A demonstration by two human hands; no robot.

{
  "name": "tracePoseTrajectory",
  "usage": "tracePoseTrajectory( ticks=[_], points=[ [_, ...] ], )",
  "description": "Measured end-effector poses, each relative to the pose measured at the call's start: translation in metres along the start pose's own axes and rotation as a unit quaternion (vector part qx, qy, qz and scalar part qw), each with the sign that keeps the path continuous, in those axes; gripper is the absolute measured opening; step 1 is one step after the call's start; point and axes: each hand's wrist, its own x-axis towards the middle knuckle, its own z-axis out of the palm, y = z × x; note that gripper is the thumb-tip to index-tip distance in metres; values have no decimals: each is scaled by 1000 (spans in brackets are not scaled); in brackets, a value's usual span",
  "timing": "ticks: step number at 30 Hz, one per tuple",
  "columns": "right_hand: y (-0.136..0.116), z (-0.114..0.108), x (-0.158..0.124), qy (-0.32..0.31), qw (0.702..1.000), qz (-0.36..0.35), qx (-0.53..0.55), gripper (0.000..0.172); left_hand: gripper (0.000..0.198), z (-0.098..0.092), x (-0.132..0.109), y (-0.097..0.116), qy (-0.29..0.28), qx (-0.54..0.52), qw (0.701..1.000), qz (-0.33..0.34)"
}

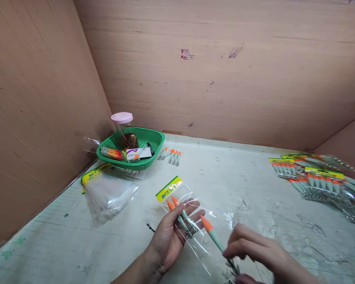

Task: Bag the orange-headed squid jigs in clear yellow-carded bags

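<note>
My left hand point(173, 236) is closed on a clear plastic bag point(197, 248) with a yellow-green header card point(169, 189). Two squid lures point(182, 217), pale green with orange tips, lie in the bag under my thumb, their hooks bunched over the palm. Another squid lure point(214, 234) is pinched near its hooked end by my right hand point(257, 248), orange tip pointing up and left toward the bag. The bag's lower end spreads between both hands. Several loose squid lures point(173, 155) of the same colours rest on the table beyond.
At the back left, a green basket point(158, 148) holds a jar with a pink lid point(122, 117) and red-yellow lures point(112, 153). Stacked flat bags point(111, 197) lie before it. Filled lure bags point(322, 183) are piled right. Wooden panels point(213, 79) enclose the table.
</note>
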Motion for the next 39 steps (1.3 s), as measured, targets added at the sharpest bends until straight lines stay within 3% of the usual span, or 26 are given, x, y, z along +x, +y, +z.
tracePoseTrajectory(
  ticks=[5,12,15,22,27,31,34,37,39],
  points=[
    [14,43,19,204,962,-82,-161,30,28,2,-3,-3,7,15,1000,-1],
    [19,67,15,291,936,-75,-185,40,30,4,-4,-5,0,7,1000,-1],
    [20,71,15,301,935,-75,-170,44,31,2,-4,-7,-8,0,1000,-4],
    [16,70,22,299,932,-83,-187,33,28,1,-4,-9,-4,3,1000,-7],
    [3,37,23,243,965,-56,-77,25,25,-1,0,-10,33,23,999,17],
    [32,6,74,311,950,17,-21,10,26,-2,2,-9,41,15,999,24],
    [81,10,143,192,975,88,-75,4,31,-3,3,-6,57,-6,998,27],
    [126,32,203,148,978,120,-88,13,38,-4,4,-2,61,-22,998,25],
    [146,47,226,137,977,135,-95,22,39,-5,6,0,59,-28,997,27]
  ],
)
